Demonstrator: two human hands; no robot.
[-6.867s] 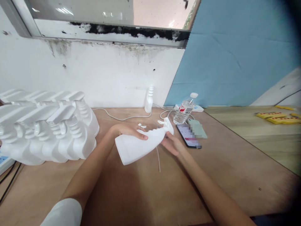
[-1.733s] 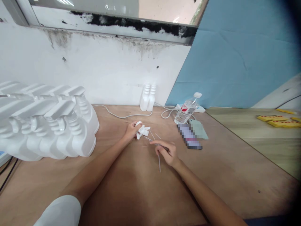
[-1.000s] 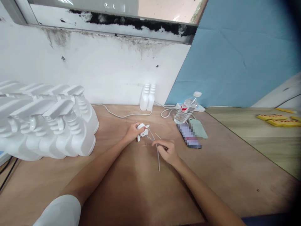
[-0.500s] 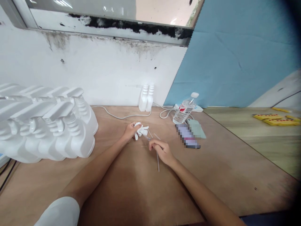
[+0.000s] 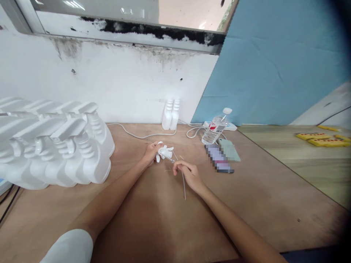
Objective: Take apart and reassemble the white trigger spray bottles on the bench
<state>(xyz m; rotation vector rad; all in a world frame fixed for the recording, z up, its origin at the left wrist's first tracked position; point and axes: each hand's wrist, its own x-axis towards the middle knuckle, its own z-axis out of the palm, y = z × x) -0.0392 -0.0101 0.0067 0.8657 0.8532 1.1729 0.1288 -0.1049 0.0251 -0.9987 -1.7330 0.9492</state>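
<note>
My left hand [image 5: 151,152] is closed around a small white plastic piece [image 5: 166,152] with several flat, petal-like lobes, held just above the table. A thin grey rod [image 5: 170,159] runs from the white piece to my right hand [image 5: 189,173]. The fingers of my right hand are bent and pinched at the rod's near end; its exact kind is too small to tell. Below my right hand a thin pale tube [image 5: 184,189] lies on the table, its upper part partly hidden by the fingers.
Rows of large white plastic bottles [image 5: 93,164] stand at the left. Two small white ribbed pieces [image 5: 170,117] lean on the wall beside a white cable [image 5: 142,137]. At right are a water bottle [image 5: 214,130], a blurred phone [image 5: 218,157], a pale green item [image 5: 229,150] and a power strip [image 5: 230,126].
The white piece has turned slightly in my left hand. My right hand has shifted a little, with its fingers slightly raised. Everything else stays put.
</note>
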